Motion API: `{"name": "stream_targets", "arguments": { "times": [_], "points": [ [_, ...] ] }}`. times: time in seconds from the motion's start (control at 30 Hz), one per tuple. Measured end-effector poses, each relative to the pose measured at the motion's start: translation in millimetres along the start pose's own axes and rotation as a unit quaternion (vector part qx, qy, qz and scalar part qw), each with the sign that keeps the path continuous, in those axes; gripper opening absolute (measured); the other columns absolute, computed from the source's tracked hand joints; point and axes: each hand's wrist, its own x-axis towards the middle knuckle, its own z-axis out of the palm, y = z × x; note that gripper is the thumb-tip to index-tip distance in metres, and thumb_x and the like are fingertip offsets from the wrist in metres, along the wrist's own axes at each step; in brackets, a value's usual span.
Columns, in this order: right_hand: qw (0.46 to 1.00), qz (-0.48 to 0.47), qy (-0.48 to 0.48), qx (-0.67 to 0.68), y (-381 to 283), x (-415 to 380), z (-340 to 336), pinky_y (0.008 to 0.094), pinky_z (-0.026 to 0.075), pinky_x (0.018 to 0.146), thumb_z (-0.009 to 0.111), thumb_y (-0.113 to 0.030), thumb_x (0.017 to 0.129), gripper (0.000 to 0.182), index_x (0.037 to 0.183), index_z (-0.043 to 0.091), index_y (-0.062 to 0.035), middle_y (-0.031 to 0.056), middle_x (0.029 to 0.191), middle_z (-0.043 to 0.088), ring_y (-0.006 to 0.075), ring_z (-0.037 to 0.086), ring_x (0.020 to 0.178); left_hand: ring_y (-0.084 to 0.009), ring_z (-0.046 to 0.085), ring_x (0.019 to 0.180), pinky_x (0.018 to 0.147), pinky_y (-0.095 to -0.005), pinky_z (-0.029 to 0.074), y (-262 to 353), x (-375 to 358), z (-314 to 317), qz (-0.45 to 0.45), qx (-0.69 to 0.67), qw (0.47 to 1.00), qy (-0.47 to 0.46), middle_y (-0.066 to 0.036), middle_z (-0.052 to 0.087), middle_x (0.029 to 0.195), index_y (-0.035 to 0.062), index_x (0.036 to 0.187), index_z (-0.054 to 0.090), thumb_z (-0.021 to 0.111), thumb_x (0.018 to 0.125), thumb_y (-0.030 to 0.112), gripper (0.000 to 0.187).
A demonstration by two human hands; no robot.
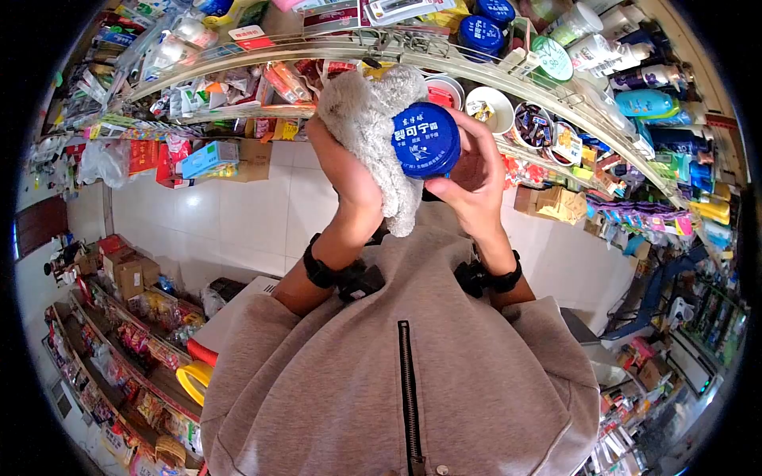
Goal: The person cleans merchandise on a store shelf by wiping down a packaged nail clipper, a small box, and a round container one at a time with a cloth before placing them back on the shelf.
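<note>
In my left hand [345,170] is a fluffy light-grey cleaning cloth [373,119], bunched up and hanging down past the fingers. My right hand [476,166] grips a round blue jar [426,141] with white lettering on its lid, fingers curled around its right side. The cloth touches the left edge of the jar. Both hands are raised in front of my chest, just short of the shelf. The jar's underside and the left fingertips behind the cloth are hidden.
A curved shelf edge [278,54] runs ahead, with similar blue jars [481,33] on the upper level. Below it stand open tubs [490,109] of small goods. Bottles [647,103] fill the right side. Behind left are snack shelves [131,341] and cardboard boxes [131,274].
</note>
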Motion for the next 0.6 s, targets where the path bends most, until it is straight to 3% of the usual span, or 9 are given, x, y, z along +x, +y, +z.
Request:
{"name": "stream_targets", "arguments": {
  "times": [0.13,0.27,0.33,0.37,0.53,0.6],
  "points": [
    [0.996,0.056,-0.052,0.05,-0.1,1.1,-17.0,0.0342,0.044,0.105,0.083,-0.019,0.08,0.079,0.142,0.041,0.0055,0.0135,0.138,0.054,0.0194,0.053,0.126,-0.0177,0.061,0.101,0.091,-0.0327,0.049,0.9,5.1,-5.2,0.045,0.051,0.996,-0.05,-0.004,0.06,0.11,0.0095,0.119,0.054,0.029,0.104,0.048,0.048],
    [0.991,0.087,-0.021,0.097,4.9,1.2,-17.7,0.0319,0.047,0.099,0.076,-0.023,0.088,0.071,0.144,0.04,0.0019,0.0136,0.133,0.057,0.0191,0.057,0.12,-0.0179,0.061,0.101,0.092,-0.0329,0.049,1.7,4.5,-1.6,0.023,0.031,0.998,-0.047,-0.005,0.06,0.111,0.0098,0.122,0.053,0.029,0.104,0.049,0.049],
    [0.994,0.081,0.005,0.068,1.5,1.0,-8.8,0.0318,0.048,0.098,0.075,-0.023,0.088,0.071,0.145,0.039,0.001,0.0138,0.133,0.057,0.0189,0.057,0.119,-0.018,0.061,0.101,0.092,-0.0329,0.049,3.1,3.0,3.3,0.008,0.003,0.998,-0.069,-0.005,0.059,0.111,0.0098,0.123,0.052,0.029,0.104,0.05,0.05],
    [0.996,0.073,0.031,0.039,0.3,1.0,-6.7,0.0317,0.048,0.098,0.075,-0.022,0.089,0.071,0.146,0.038,0.0001,0.0141,0.133,0.058,0.0187,0.058,0.118,-0.0185,0.061,0.101,0.091,-0.0329,0.049,4.5,0.6,10.4,-0.001,-0.007,0.999,-0.036,-0.005,0.06,0.111,0.0098,0.122,0.053,0.029,0.103,0.05,0.05],
    [0.999,0.022,0.002,-0.034,-5.4,5.9,-0.2,0.0345,0.046,0.103,0.078,-0.011,0.084,0.076,0.145,0.036,0.005,0.0153,0.132,0.058,0.0197,0.058,0.119,-0.0195,0.062,0.098,0.09,-0.0332,0.05,-1.9,4.9,2.9,0.019,0.012,1.0,0.007,-0.005,0.061,0.109,0.0098,0.118,0.054,0.03,0.103,0.05,0.049],
    [0.999,0.051,-0.019,0.002,-5.4,4.6,-11.0,0.0348,0.046,0.104,0.077,-0.013,0.085,0.075,0.145,0.037,0.0051,0.0154,0.133,0.058,0.0199,0.057,0.12,-0.0192,0.061,0.097,0.09,-0.0328,0.049,-0.2,4.9,-0.3,0.008,0.002,0.998,-0.055,-0.005,0.061,0.108,0.0094,0.117,0.055,0.031,0.103,0.048,0.047]
  ]
}}
